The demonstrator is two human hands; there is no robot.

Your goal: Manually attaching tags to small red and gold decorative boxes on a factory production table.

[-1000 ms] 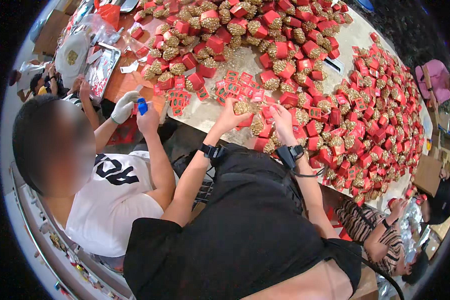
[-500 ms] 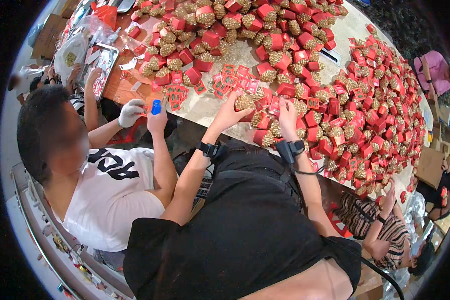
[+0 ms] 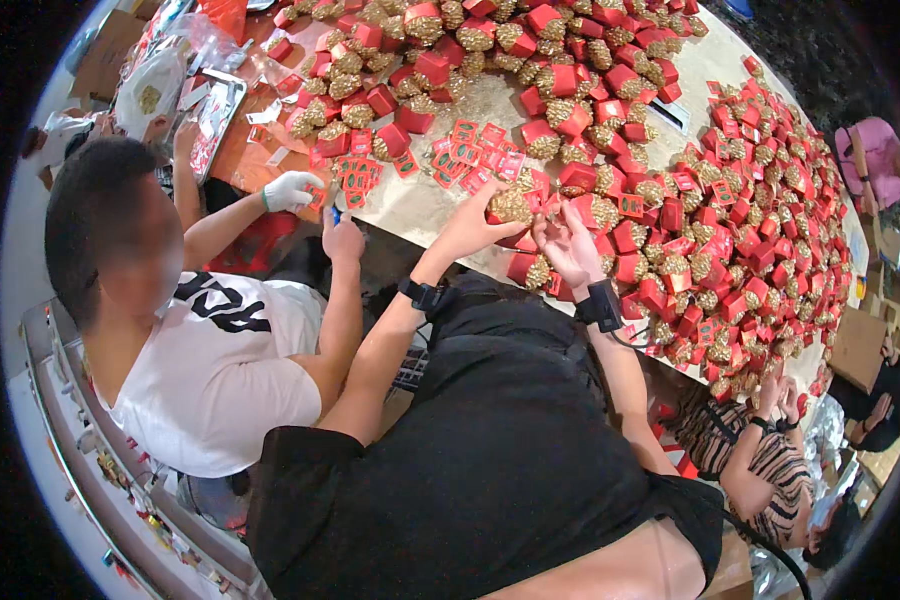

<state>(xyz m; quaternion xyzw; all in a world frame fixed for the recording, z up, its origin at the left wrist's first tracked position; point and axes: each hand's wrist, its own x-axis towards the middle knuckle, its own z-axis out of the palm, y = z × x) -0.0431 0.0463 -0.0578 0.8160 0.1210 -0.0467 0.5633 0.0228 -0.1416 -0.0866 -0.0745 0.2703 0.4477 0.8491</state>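
My left hand (image 3: 470,226) is closed around a gold pinecone-like ornament (image 3: 510,207) with a red base, just above the near table edge. To its right is my right hand (image 3: 572,250), palm turned up and fingers loosely bent and apart. I see nothing held in it, though a thin thread would be too small to make out. Small red printed tags (image 3: 467,150) lie in a loose spread beyond my left hand. More gold-and-red ornaments (image 3: 660,215) crowd the table beside my right hand.
A large heap of the same ornaments (image 3: 560,80) covers the far side of the pale table (image 3: 490,105). A co-worker in a white shirt (image 3: 210,370) at my left holds a red tag and a blue tool. Another in striped clothes (image 3: 770,475) works at the right.
My right hand has turned palm up and its fingers have loosened; the red tag at its fingertips is no longer seen there. My left hand keeps its ornament. The left co-worker's hands have shifted.
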